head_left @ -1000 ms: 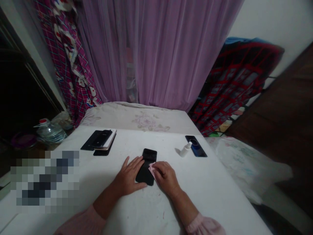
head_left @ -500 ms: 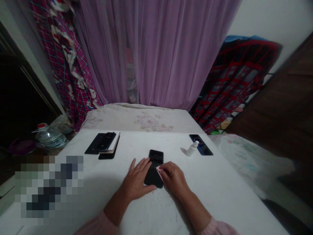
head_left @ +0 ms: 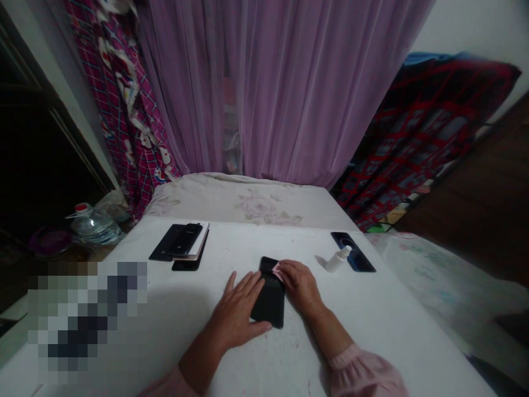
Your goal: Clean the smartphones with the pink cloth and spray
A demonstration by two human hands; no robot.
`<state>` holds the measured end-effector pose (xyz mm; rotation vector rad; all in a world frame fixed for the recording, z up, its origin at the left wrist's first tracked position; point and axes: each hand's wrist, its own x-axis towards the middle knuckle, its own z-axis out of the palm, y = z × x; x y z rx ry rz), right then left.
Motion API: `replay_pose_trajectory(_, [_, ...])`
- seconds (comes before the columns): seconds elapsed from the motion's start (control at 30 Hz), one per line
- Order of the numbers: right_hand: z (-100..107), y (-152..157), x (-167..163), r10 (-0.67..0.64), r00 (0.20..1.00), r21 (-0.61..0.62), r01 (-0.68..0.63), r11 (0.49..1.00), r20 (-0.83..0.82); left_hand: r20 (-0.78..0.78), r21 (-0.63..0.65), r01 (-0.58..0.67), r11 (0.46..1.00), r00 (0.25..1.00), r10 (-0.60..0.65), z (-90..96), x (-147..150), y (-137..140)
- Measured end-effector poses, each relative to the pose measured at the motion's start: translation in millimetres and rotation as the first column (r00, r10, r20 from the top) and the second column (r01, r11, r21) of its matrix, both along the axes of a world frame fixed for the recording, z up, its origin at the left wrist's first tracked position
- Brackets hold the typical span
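Observation:
A black phone (head_left: 268, 302) lies flat on the white tabletop (head_left: 165, 331) in front of me. My left hand (head_left: 236, 313) rests along its left side, fingers stretched out and the thumb reaching past the near end. A small pink cloth (head_left: 277, 271) is pinched in the fingers of my right hand (head_left: 302, 288), pressed on the far part of the phone. That hand covers the phone's far right corner.
Several phones (head_left: 189, 240) lie stacked at the back left. A white spray bottle (head_left: 338, 259) stands at the right, beside a dark blue phone (head_left: 360, 258). A blurred-out patch (head_left: 86, 320) covers the left edge. Purple curtains (head_left: 289, 99) hang behind.
My right hand has moved with the pink cloth from the middle of the phone to its far part. My left hand stays at the phone's left side. The view has shifted slightly.

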<state>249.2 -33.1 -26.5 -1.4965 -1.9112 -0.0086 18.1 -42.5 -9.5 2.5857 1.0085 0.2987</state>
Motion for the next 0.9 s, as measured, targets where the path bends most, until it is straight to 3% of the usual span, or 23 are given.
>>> replay_pose_trajectory(0.37, [-1.4, 0.0, -2.6, 0.012, 0.998, 0.014, -0.012, 1.000, 0.058, 0.024, 0.046, 0.001, 0.999, 1.000, -0.003, 0.0, 1.1, 0.2])
replay_pose_trajectory(0.9, [8.9, -14.1, -5.7, 0.081, 0.996, -0.080, -0.078, 0.994, 0.041, 0.009, 0.076, 0.016, 0.997, 1.000, -0.017, -3.3, -0.9, 0.9])
